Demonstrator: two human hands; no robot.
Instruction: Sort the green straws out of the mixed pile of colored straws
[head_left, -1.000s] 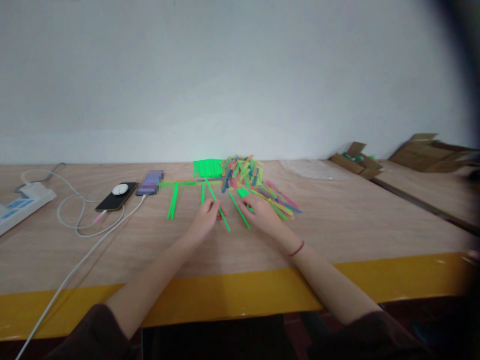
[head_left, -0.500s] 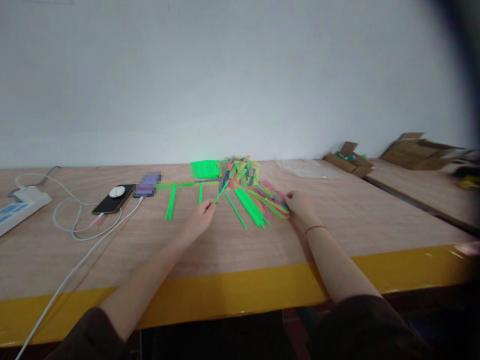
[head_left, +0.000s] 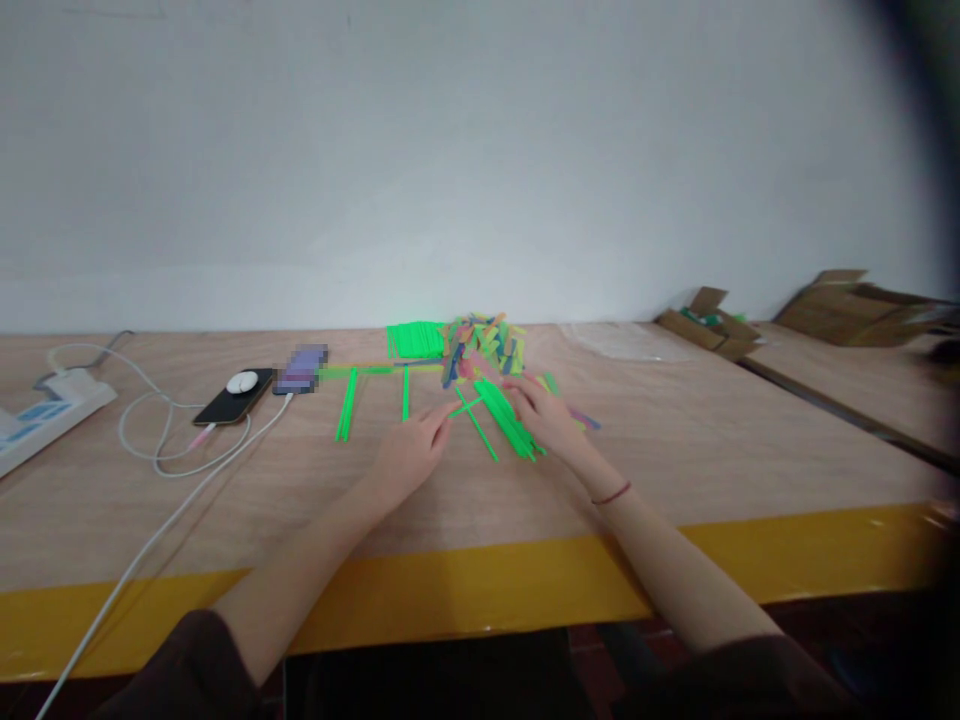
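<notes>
My left hand (head_left: 412,447) is closed on a thin green stick (head_left: 466,406), which points right across a single green stick lying on the table. My right hand (head_left: 545,413) pinches a pink flat craft stick (head_left: 484,367) that reaches toward the pile. Beneath that hand, a bundle of green sticks (head_left: 504,418) is partly covered. Some loose coloured craft sticks (head_left: 585,418) show beyond its far side. A heap of mixed coloured craft sticks (head_left: 487,343) lies behind both hands, beside a row of green sticks (head_left: 416,340).
Left of my hands, a few green sticks (head_left: 346,405) lie below a line of coloured strips (head_left: 375,370). Further left are a blurred phone (head_left: 302,369), a black phone (head_left: 219,404) with a white mouse (head_left: 242,382), cables and a power strip (head_left: 60,418). Cardboard boxes (head_left: 709,325) stand right.
My right hand has moved left from the loose craft sticks, bringing a pink one over the green bundle. My left hand has shifted slightly right and down, its green stick now lower.
</notes>
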